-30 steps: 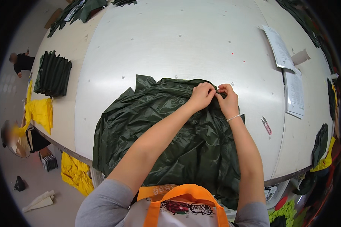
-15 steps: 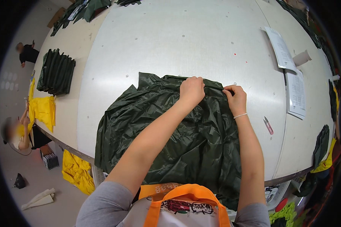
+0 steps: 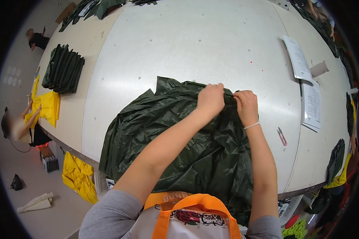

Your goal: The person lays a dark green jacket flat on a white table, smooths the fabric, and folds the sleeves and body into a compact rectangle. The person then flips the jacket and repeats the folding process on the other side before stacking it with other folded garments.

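A dark green, shiny, thin-fabric garment lies crumpled on the table in front of me and hangs over its near edge. My left hand is closed on the garment's far edge, knuckles up. Just to the right, my right hand pinches the same edge near its right end between thumb and fingers. A short gap separates the two hands. Both forearms reach over the cloth and hide parts of it.
Thread snips lie right of the garment. Printed sheets and a white cup-like object are farther right. A stack of folded dark green pieces stands at the left. Beyond it, a person handles yellow fabric.
My left hand has slid slightly right along the garment's edge. My right hand has shifted a little left, narrowing the gap. The garment's far edge is drawn rightward.
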The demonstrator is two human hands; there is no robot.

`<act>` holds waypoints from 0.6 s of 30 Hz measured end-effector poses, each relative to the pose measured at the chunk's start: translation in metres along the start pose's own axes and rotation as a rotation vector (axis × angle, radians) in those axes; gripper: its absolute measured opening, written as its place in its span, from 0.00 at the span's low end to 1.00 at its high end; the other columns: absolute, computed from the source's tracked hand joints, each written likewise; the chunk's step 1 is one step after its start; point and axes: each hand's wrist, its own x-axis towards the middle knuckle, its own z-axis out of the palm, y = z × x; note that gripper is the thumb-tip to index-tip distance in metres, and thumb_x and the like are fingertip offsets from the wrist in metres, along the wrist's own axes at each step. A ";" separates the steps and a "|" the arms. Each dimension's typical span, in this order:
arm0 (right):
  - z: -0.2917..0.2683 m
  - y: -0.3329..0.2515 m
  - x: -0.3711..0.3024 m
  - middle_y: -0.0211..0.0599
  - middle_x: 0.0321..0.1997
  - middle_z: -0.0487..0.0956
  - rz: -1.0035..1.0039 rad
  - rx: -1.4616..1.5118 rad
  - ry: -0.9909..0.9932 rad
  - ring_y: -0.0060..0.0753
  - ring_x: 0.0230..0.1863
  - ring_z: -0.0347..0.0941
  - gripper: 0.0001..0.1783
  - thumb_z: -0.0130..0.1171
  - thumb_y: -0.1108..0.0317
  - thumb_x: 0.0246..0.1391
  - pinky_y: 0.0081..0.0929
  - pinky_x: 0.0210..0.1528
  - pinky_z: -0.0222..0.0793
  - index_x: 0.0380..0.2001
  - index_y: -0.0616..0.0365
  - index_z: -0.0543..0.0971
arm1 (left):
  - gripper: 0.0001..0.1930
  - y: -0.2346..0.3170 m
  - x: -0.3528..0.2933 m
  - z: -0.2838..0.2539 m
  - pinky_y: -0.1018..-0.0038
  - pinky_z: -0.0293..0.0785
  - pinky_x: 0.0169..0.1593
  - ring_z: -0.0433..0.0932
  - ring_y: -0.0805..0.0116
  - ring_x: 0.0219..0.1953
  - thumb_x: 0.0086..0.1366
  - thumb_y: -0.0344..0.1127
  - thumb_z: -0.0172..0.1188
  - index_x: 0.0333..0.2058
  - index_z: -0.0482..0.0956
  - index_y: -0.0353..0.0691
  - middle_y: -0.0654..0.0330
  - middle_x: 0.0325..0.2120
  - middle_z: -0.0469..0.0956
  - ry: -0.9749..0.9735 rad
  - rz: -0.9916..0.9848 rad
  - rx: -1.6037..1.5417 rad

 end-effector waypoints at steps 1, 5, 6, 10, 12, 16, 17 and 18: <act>-0.001 0.002 -0.001 0.30 0.31 0.76 -0.004 -0.015 0.006 0.35 0.40 0.70 0.04 0.60 0.73 0.47 0.32 0.45 0.61 0.29 0.54 0.78 | 0.06 -0.009 0.001 -0.002 0.58 0.72 0.36 0.75 0.49 0.32 0.60 0.32 0.53 0.28 0.73 0.35 0.50 0.24 0.76 0.013 -0.022 -0.009; 0.002 0.006 -0.004 0.31 0.32 0.77 0.046 -0.087 -0.017 0.36 0.40 0.70 0.04 0.59 0.73 0.47 0.33 0.46 0.61 0.29 0.55 0.78 | 0.03 -0.046 -0.011 -0.002 0.62 0.71 0.40 0.72 0.53 0.36 0.58 0.29 0.55 0.27 0.73 0.37 0.54 0.28 0.75 0.179 -0.001 0.047; 0.004 0.007 -0.005 0.31 0.32 0.77 0.062 -0.107 -0.032 0.36 0.41 0.70 0.04 0.59 0.74 0.47 0.33 0.46 0.61 0.30 0.55 0.78 | 0.03 -0.060 -0.017 0.002 0.62 0.72 0.40 0.72 0.54 0.37 0.58 0.29 0.54 0.26 0.73 0.37 0.55 0.28 0.75 0.226 -0.029 0.057; 0.020 0.004 -0.011 0.34 0.37 0.77 0.237 -0.355 -0.375 0.39 0.45 0.70 0.10 0.58 0.77 0.43 0.37 0.50 0.61 0.32 0.56 0.79 | 0.07 -0.104 -0.030 -0.009 0.62 0.72 0.43 0.72 0.54 0.40 0.56 0.31 0.60 0.33 0.76 0.36 0.55 0.35 0.75 0.323 0.076 -0.135; 0.034 -0.009 -0.007 0.40 0.42 0.76 0.060 -0.363 -0.171 0.42 0.47 0.70 0.11 0.56 0.77 0.42 0.38 0.51 0.61 0.33 0.58 0.78 | 0.11 -0.141 -0.031 -0.019 0.62 0.72 0.44 0.72 0.54 0.42 0.55 0.32 0.61 0.38 0.77 0.37 0.54 0.40 0.74 0.270 -0.180 -0.129; 0.079 -0.071 0.040 0.42 0.44 0.75 -0.148 0.002 -0.338 0.44 0.46 0.70 0.17 0.54 0.76 0.45 0.36 0.48 0.68 0.42 0.60 0.77 | 0.21 -0.166 -0.028 -0.017 0.65 0.71 0.49 0.72 0.55 0.48 0.58 0.34 0.60 0.51 0.73 0.39 0.53 0.49 0.70 0.047 -0.183 -0.226; 0.095 -0.078 0.042 0.41 0.42 0.76 -0.195 -0.001 -0.308 0.42 0.45 0.71 0.16 0.56 0.71 0.47 0.35 0.47 0.68 0.42 0.60 0.77 | 0.21 -0.171 -0.027 -0.012 0.70 0.73 0.44 0.75 0.62 0.38 0.59 0.31 0.60 0.53 0.73 0.44 0.54 0.49 0.70 0.068 -0.143 -0.169; 0.106 -0.084 0.044 0.38 0.43 0.75 -0.199 -0.072 -0.298 0.40 0.47 0.69 0.16 0.58 0.67 0.49 0.35 0.47 0.67 0.42 0.59 0.77 | 0.20 -0.179 -0.024 -0.009 0.71 0.73 0.42 0.75 0.63 0.37 0.60 0.30 0.59 0.52 0.73 0.43 0.55 0.49 0.71 0.012 -0.162 -0.179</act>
